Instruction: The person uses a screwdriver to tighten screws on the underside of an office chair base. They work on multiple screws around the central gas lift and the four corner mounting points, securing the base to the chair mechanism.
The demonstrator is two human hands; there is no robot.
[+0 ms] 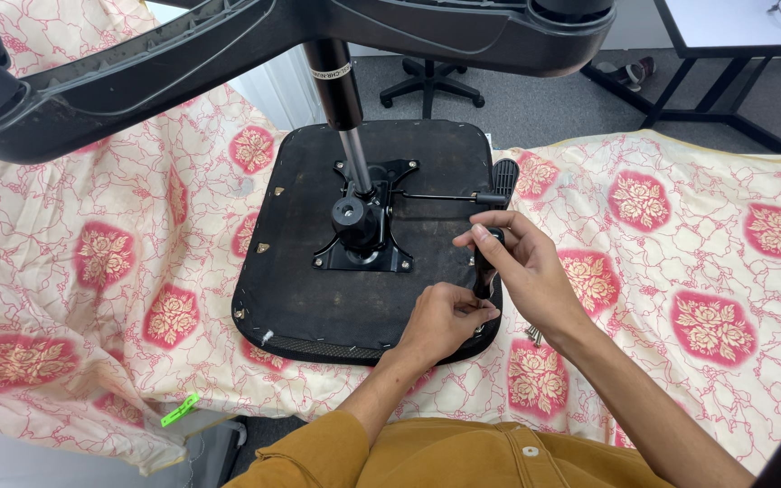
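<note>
One flowered cloth (92, 262), cream with red rose patches, covers the work surface, and one upturned black seat pan (318, 289) lies on it just left of the middle. One black metal mechanism plate (363, 230) is fixed at the seat's centre, and from it one gas cylinder (347, 126) rises toward the camera, leaning slightly left at its top, up to the one star base (228, 45) that spans the top of the view. One thin lever rod (436, 196) runs from the plate out to the right, ending in a black paddle at the seat's right edge. The left hand (440, 318) rests at the seat's near right corner, fingers pinched narrow against the tip of the tool. One screwdriver (487, 267) with a black handle stands nearly upright, long axis vertical, tip pointing down at that corner. The right hand (522, 262) is wrapped around its handle. A few screws (535, 336), too small to count, lie on the cloth just beside the right wrist.
</note>
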